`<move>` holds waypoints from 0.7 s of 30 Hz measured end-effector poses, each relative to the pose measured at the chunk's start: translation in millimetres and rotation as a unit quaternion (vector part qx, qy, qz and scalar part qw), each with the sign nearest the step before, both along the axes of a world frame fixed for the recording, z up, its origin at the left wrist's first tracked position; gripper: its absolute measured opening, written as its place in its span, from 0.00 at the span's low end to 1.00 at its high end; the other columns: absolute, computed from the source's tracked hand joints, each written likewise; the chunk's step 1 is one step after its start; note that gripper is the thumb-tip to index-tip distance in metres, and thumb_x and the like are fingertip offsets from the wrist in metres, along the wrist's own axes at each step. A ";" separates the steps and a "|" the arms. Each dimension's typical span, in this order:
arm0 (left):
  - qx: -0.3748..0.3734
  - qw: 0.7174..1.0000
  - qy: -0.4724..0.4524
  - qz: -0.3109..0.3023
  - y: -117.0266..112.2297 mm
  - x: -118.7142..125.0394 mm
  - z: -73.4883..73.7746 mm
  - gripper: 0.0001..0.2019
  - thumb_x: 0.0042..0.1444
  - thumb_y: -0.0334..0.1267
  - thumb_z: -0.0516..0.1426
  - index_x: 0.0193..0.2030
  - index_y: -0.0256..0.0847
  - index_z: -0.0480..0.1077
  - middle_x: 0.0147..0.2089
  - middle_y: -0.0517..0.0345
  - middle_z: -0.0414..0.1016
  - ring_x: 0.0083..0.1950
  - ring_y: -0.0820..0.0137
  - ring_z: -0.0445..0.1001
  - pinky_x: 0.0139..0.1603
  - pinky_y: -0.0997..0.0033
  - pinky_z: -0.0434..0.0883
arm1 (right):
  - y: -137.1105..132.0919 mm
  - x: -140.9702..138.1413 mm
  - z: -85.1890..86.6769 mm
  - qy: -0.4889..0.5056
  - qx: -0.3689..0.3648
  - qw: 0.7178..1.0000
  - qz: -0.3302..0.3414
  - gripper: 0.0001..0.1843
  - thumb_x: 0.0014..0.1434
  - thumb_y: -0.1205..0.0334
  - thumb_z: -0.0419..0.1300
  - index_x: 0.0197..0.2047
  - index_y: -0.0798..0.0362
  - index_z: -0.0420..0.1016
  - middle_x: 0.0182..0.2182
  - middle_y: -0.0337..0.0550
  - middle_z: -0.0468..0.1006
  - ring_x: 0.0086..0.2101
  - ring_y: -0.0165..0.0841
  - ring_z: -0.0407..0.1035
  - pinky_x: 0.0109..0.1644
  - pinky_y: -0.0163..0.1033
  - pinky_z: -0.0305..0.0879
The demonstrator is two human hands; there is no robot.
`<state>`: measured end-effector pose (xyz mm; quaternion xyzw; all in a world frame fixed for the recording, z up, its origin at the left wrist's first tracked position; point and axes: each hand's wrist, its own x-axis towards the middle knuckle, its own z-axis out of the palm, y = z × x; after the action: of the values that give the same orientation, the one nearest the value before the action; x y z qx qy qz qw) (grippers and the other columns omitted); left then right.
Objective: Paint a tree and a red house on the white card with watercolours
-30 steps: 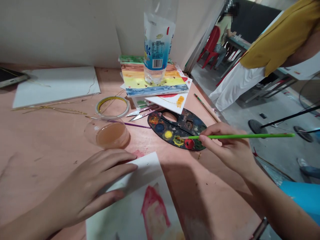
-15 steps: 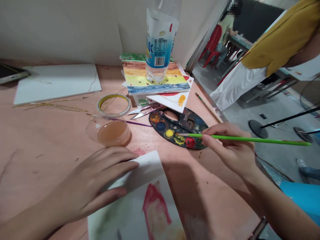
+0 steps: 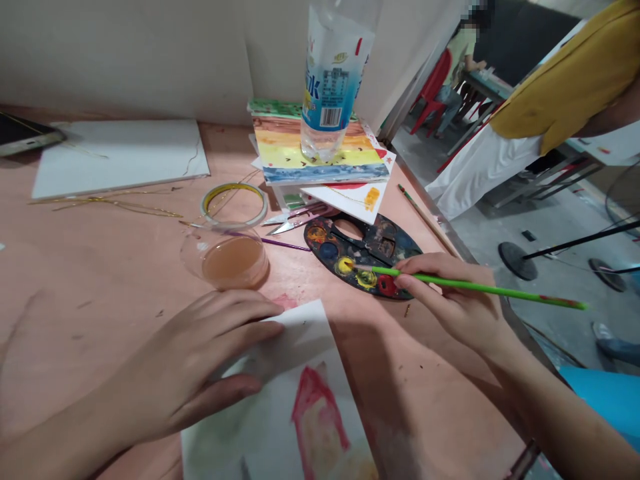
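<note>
Between the fingers and thumb of my right hand (image 3: 450, 300) is a green paintbrush (image 3: 475, 287). Its bristles touch the yellow paint (image 3: 346, 266) in a dark oval palette (image 3: 360, 243), which also has blue, red and orange wells. My left hand (image 3: 225, 353) lies flat with fingers stretched over the upper left of a white painting sheet (image 3: 270, 427). A pink-red outlined shape (image 3: 320, 420) is painted on that sheet. Just beyond my left fingers stands a clear cup (image 3: 235, 261) of brownish water.
A plastic bottle (image 3: 337, 80) stands on stacked paintings (image 3: 280, 157) at the back. Scissors (image 3: 290, 220), a tape roll (image 3: 234, 205), gold wire (image 3: 110, 203), a white board (image 3: 125, 157) and a phone (image 3: 30, 137) lie around. A person in a yellow top (image 3: 555, 80) stands right.
My right hand has moved slightly left, bringing the brush tip from the palette's dark surface beside the yellow into the yellow paint. My left hand keeps its place on the sheet.
</note>
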<state>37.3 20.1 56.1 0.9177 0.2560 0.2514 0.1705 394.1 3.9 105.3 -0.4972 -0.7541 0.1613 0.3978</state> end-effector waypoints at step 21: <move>-0.061 0.997 0.012 0.043 -17.8 5.3 -2.2 0.22 0.77 0.59 0.49 0.65 0.51 0.70 0.61 0.57 0.80 0.62 0.62 0.74 0.65 0.63 0.66 | -6.3 7.4 -3.4 -0.015 -0.016 1.000 -0.021 0.06 0.67 0.67 0.69 0.40 0.45 0.84 0.36 0.36 0.88 0.37 0.34 0.83 0.39 0.34 0.80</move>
<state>42.6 2.3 53.9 0.8966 0.3122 0.2318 0.2121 401.6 -2.3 101.9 -0.5213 -0.7470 0.1572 0.3814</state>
